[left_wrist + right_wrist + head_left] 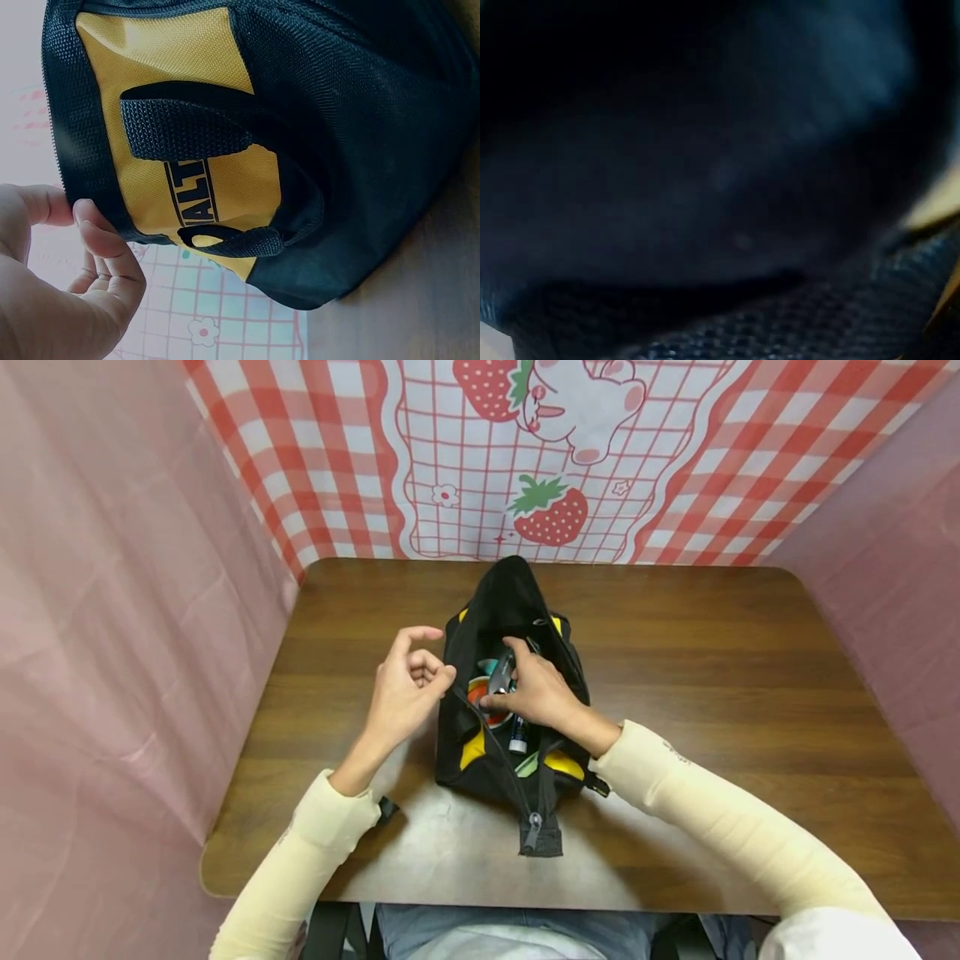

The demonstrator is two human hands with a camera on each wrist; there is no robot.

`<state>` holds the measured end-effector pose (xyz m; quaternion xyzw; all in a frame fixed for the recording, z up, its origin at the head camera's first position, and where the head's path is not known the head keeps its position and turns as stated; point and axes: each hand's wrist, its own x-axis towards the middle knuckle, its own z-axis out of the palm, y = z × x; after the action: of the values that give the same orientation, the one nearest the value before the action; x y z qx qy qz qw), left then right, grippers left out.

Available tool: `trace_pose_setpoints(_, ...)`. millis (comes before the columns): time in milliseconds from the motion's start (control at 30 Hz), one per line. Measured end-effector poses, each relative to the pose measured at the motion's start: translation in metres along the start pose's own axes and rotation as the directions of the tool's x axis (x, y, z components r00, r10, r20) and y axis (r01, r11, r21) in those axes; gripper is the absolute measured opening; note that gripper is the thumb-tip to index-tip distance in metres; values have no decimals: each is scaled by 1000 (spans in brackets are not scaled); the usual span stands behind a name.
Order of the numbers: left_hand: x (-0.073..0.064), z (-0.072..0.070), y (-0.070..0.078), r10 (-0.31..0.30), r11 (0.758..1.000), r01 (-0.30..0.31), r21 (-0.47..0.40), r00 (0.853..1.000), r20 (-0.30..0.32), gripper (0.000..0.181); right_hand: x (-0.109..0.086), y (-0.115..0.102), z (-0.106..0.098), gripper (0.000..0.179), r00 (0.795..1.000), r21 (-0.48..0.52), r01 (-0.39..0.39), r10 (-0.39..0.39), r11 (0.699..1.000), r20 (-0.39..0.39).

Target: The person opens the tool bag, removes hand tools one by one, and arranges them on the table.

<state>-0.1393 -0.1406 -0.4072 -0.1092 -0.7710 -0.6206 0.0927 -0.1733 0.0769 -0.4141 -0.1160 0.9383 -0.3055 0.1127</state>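
Observation:
A black bag with yellow panels (472, 750) stands unzipped on the table. My right hand (542, 689) reaches into its opening. Between thumb and fingers it holds a dark grey object (501, 673), whose kind is partly hidden. Below that, in the bag, are a round orange-red item with a pale rim (477, 690), a dark tube with a white end (518, 737) and a pale green item (528, 766). At the bag's left rim is my left hand (405, 689), fingers loosely bent, fingertips close to the edge (84, 172). Dark fabric fills the right wrist view.
The wooden table (712, 677) extends to both sides of the bag. A zipper end tab (540, 835) hangs toward the front edge. Behind stands a red checked cloth with strawberries (551, 517), and a pink curtain (112, 652) hangs at the left.

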Motion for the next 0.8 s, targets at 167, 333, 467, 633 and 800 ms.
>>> trace_pose_setpoints(167, 1, 4, 6, -11, 1000, 11, 5, 1000, 3, 50, 1, 2, 4, 103, 1000, -41, -6, 6, 999, 1)
trace_pose_setpoints(333, -4, 6, 29, -26, 1000, 26, 4, 1000, 4, 46, 3, 2, 10, 99, 1000, -90, 1, 1, 996, 19)
trace_pose_setpoints(467, -7, 5, 38, -28, 1000, 28, 3, 1000, 3, 45, 5, 2, 15, 96, 1000, -128, 12, -12, 992, 2)
trace_pose_setpoints(633, -7, 5, 37, -20, 1000, 20, -6, 1000, 2, 44, 5, 4, 17, 95, 999, -148, 24, -27, 989, -17)
trace_pose_setpoints(800, -8, 5, 37, -14, 1000, 14, -5, 1000, 2, 44, 4, 4, 16, 93, 999, -151, 38, -42, 988, -25)
